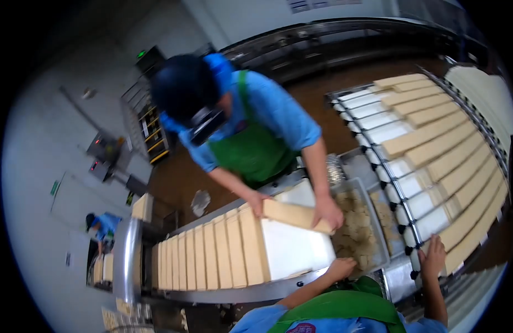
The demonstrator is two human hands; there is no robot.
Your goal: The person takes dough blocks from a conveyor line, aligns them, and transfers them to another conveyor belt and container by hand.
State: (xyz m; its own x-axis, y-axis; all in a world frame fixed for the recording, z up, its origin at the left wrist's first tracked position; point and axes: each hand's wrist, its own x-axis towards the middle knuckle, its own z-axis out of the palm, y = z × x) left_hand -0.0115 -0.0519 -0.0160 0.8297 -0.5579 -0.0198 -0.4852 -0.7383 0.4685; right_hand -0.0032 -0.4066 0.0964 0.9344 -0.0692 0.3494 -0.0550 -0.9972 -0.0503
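Right hand (433, 256) is at the near end of a long, flat, beige slab (474, 236), the nearest on a curved white conveyor with dark metal rails (398, 132); whether its fingers close on it I cannot tell. From that hand the slab's long axis runs forward and to the right, away from the left hand (341, 269), which is well apart beside a pale rectangular bin of beige scraps (375, 223), its grip unclear.
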